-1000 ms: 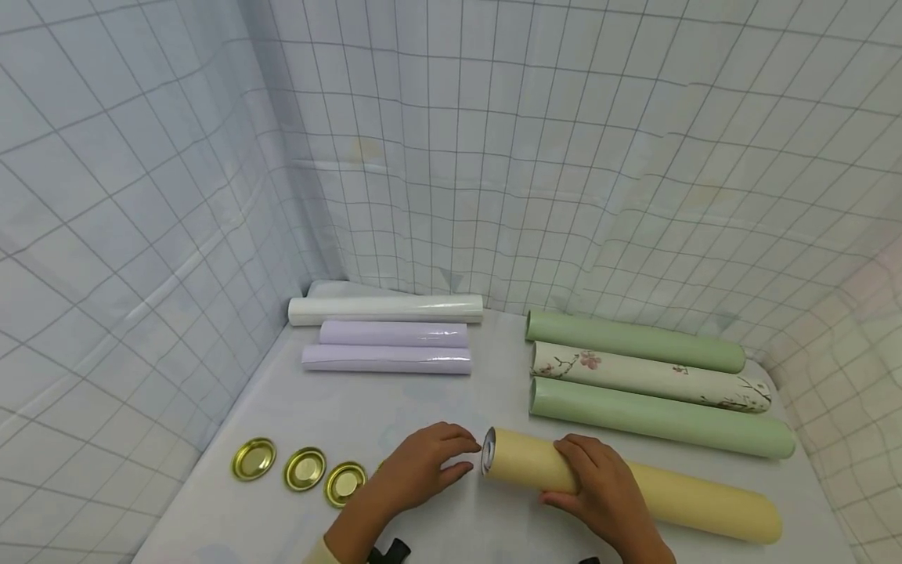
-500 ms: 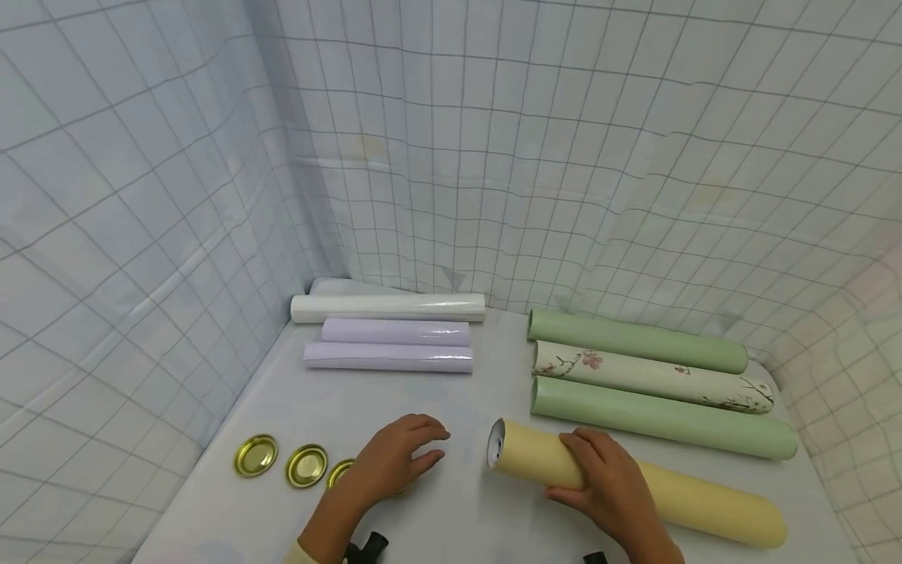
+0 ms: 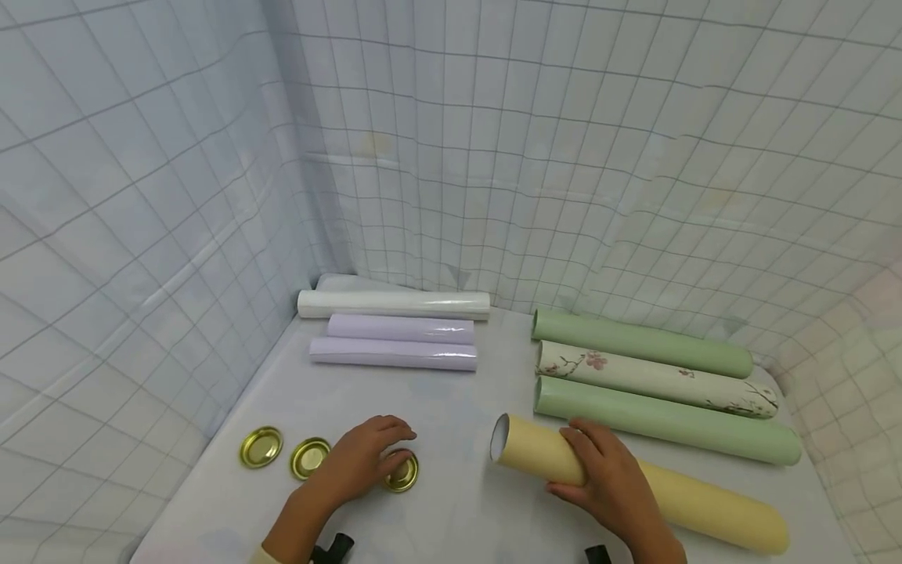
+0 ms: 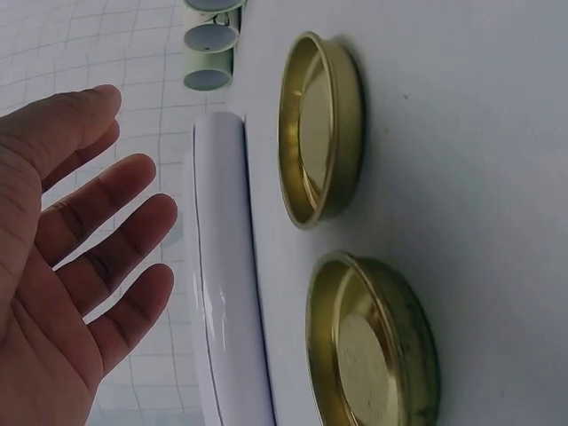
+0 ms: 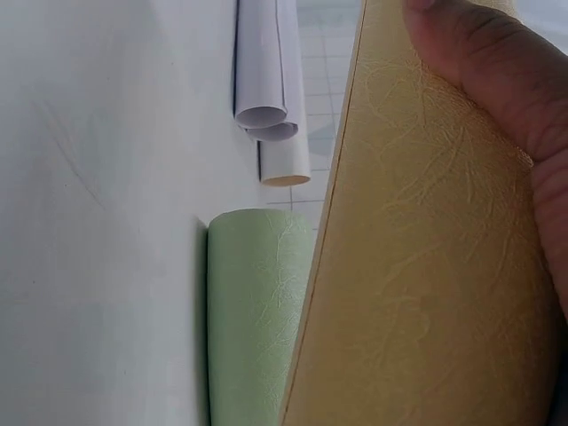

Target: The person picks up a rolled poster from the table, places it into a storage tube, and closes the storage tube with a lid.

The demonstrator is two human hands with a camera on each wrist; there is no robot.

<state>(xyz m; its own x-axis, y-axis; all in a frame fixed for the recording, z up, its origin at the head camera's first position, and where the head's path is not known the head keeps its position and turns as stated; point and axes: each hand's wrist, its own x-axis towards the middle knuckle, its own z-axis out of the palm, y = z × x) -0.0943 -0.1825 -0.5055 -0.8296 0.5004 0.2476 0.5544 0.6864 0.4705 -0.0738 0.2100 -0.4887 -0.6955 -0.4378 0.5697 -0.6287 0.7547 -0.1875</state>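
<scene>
White gridded cloth (image 3: 479, 149): hangs behind the work and along both sides.
Pale tabletop (image 3: 437, 407): lies under the rolls and dishes.
Long textured yellow roll (image 3: 712, 505): slants across the front right; its open left end seems lifted, while the right end appears to rest.
Green leathery rolls (image 3: 641, 343) (image 3: 665, 421): lie behind the yellow one, with a cream roll printed with pink blossom (image 3: 655, 380) between them.
Glossy white roll (image 3: 393, 305): lies at the back left, behind two shorter lavender rolls (image 3: 402, 329) (image 3: 393, 354).
Right hand (image 3: 611, 482): grasps the yellow roll left of its middle, thumb on the near side.
Left hand (image 3: 362, 462): holds nothing, fingers loosely spread, above the row of dishes and apart from those in its wrist view.
Shallow round gold metal dishes (image 3: 261, 447) (image 3: 310, 458) (image 3: 402, 472): three show at the front left; whether the hand hides another, I cannot tell.
Work of both hands: probably steadying the roll while reaching for a dish.
Left hand's next move: would call for lowering and pinching a rim, the right keeping the open end clear.
</scene>
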